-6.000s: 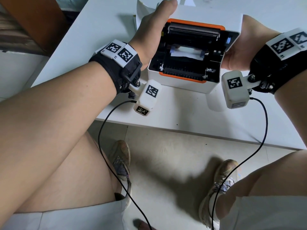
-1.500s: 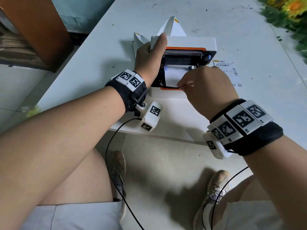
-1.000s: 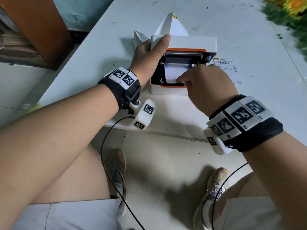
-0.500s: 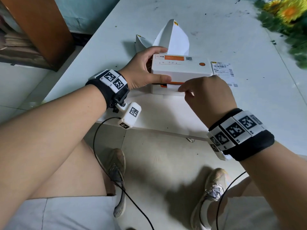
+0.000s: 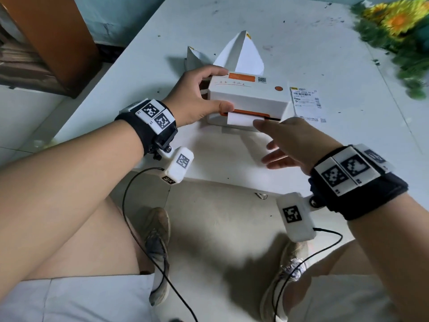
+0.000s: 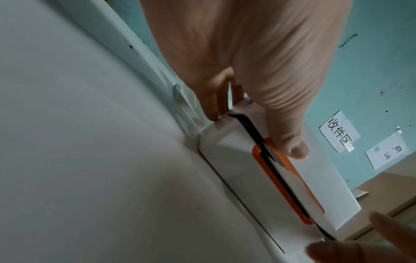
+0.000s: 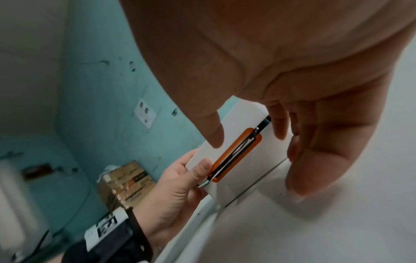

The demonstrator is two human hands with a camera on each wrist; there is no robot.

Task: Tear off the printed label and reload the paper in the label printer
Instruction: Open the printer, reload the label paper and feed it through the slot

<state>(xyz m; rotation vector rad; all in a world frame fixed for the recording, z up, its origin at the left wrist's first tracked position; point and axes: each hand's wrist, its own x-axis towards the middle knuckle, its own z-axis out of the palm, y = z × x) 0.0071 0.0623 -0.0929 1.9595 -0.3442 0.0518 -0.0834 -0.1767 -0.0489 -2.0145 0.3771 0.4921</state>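
Printer: one, white, orange trim, lid down, standing near the front edge of the table. One orange button on top at its right.

Paper: one white strip poking out of the front slot, hanging just over the printer's lower front.

Paper stock: one folded white sheet standing up behind the printer; a second, smaller white piece at its left.

Label: one printed slip with barcodes, lying flat on the table just right of the printer.

My left hand: curled round the printer's left end, fingers over the top back edge, thumb pressed on the front by the orange trim. The left wrist view shows the thumb on the lid seam.

My right hand: loose and spread, holding nothing, thumb tip just beside the paper's right corner, fingers above the bare table in front of the printer.

Wrist bands: two, black with white marker tiles, one camera block hanging from each, one black cable from each.

Open room: bare table left, right and beyond the printer; a narrow strip between printer and front edge.

Surface: white table top, scuffed and speckled dark. Flowers, yellow with green leaves, at the far right corner.

Room: teal wall, pale floor, brown cabinet at left, cartons against the wall.
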